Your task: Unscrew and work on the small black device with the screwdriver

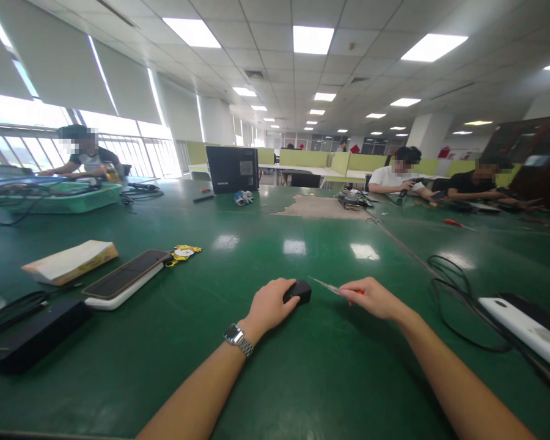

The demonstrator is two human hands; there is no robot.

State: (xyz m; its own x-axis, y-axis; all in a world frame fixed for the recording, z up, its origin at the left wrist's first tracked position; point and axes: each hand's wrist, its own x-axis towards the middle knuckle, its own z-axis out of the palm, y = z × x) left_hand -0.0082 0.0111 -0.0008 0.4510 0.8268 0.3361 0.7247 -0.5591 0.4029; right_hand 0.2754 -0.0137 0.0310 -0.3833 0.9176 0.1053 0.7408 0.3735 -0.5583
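Observation:
My left hand (271,305), with a metal-banded watch (239,340) on its wrist, is closed round a small black box-shaped block (302,292) resting on the green tabletop (275,391). Just right of it, my right hand (373,298) grips a tool with a thin, pointed metal end (325,285) and an orange handle (360,293). The point aims left, close above the block and apart from it. Fingers cover much of the handle, so the exact kind of tool does not show.
At left lie a tissue pack (73,263), a phone on a white slab (128,278), a long black box (36,336) and a green basket (87,197). A white device (527,330) and black cable (444,305) lie right. Co-workers sit beyond, near a red screwdriver (456,223).

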